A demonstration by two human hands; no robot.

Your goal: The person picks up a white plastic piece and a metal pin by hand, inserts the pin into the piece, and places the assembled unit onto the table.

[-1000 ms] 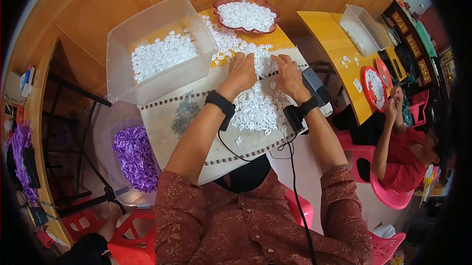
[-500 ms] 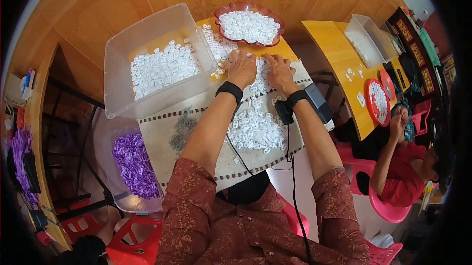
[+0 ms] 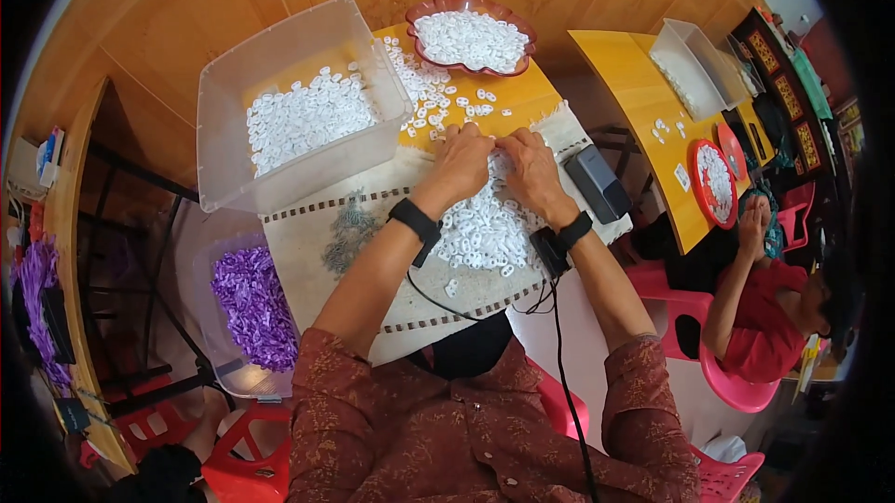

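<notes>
Small white oval plastic pieces with two holes lie in a heap (image 3: 480, 233) on a pale cloth (image 3: 373, 293) in front of me. My left hand (image 3: 459, 165) rests at the far left side of this heap, fingers bent down and a little apart. Close beside it, my right hand (image 3: 533, 170) curves round the far right side, its fingers angled inward and bent. Both hands touch the pieces, and neither shows one gripped. The fingertips are partly hidden. Beyond the hands, loose white pieces (image 3: 480, 110) are scattered over the yellow tabletop (image 3: 531, 93).
A clear bin (image 3: 224, 153) of white pieces stands left, a red scalloped bowl (image 3: 424, 11) of them at the back. Grey metal bits (image 3: 350, 233) lie on the cloth. Purple pieces (image 3: 252, 307) fill a tub below. A cable (image 3: 564, 382) hangs near my right arm; a person (image 3: 764, 316) sits right.
Both hands have drawn back toward me, from the yellow tabletop to the cloth's far edge. White pieces have come with them into the nearer heap, baring some tabletop.
</notes>
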